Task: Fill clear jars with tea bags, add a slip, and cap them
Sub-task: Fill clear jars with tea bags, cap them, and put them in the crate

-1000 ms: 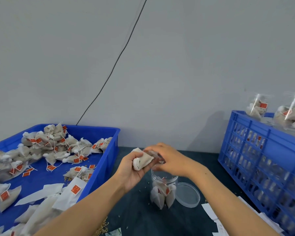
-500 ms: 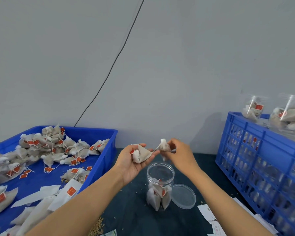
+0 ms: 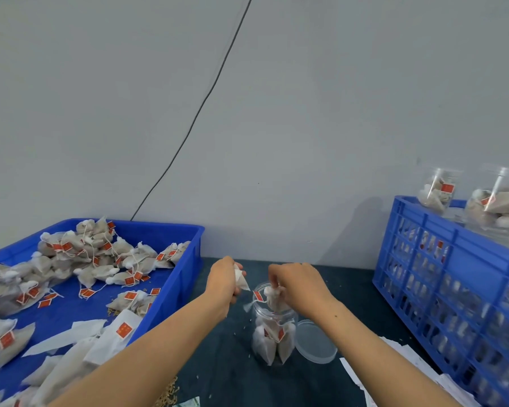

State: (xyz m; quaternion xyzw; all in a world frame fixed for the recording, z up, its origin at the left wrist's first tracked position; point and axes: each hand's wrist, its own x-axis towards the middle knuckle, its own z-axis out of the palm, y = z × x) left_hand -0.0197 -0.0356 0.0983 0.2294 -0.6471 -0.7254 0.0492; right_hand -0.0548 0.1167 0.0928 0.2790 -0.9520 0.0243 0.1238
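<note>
A clear jar (image 3: 272, 333) stands open on the dark table, with several tea bags in its lower half. My right hand (image 3: 299, 284) pinches a tea bag (image 3: 272, 298) at the jar's mouth, its red tag hanging to the left. Left of the jar, my left hand (image 3: 222, 282) grips another tea bag (image 3: 241, 280). The jar's clear lid (image 3: 316, 343) lies flat on the table just right of the jar. White paper slips (image 3: 394, 374) lie at the lower right.
A blue tray (image 3: 188, 259) on the left holds a heap of loose tea bags (image 3: 100, 259). A blue crate (image 3: 453, 277) on the right holds filled jars, with more filled jars (image 3: 437, 190) on top. A grey wall with a black cable stands behind.
My right hand has come down from beside the left hand to the jar's mouth with its tea bag. My left hand has turned and dropped slightly, still holding its bag.
</note>
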